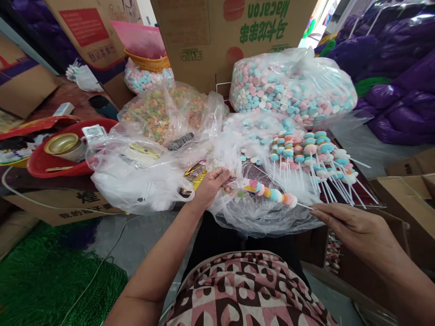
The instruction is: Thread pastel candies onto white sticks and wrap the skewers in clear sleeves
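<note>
My right hand (353, 226) pinches the bare end of a white stick threaded with pastel candy pieces, the candy skewer (272, 194), which lies almost level. My left hand (212, 183) is closed at the skewer's far tip, fingers pressed on a small candy there, above an open clear plastic bag (261, 217). Just behind lies a pile of finished candy skewers (312, 156) with their sticks fanned toward the right.
A big clear bag of pink, blue and white candies (292, 86) and a bag of mixed-colour candies (163, 111) sit behind. A red basin with a tape roll (63, 149) stands left. Cardboard boxes (217, 36) rise at the back, purple bags (401, 77) right, green netting (50, 276) on the floor.
</note>
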Demonstrator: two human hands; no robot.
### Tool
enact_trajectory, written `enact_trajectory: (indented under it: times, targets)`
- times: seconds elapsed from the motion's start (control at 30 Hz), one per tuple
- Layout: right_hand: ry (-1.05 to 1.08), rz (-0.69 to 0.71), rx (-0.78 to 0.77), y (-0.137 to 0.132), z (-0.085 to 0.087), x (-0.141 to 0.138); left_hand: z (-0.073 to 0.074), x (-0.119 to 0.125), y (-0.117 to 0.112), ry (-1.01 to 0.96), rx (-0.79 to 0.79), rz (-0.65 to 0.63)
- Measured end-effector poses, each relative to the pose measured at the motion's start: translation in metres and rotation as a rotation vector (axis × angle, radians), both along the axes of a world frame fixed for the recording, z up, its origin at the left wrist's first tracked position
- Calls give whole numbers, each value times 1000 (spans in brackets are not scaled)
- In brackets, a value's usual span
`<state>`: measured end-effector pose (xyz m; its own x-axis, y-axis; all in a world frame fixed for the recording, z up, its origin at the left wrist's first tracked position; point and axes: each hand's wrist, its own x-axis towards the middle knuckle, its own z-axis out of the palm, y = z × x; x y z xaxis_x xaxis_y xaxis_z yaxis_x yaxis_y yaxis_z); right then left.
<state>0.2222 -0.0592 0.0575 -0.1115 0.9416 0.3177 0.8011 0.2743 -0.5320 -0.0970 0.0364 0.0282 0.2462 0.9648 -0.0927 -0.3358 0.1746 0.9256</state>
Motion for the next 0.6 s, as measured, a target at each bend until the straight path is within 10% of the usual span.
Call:
enact_trajectory:
  times: [0.6]
  targets:
    - [206, -34, -227, -7, -17, -9, 17, 6, -12, 235, 99, -123]
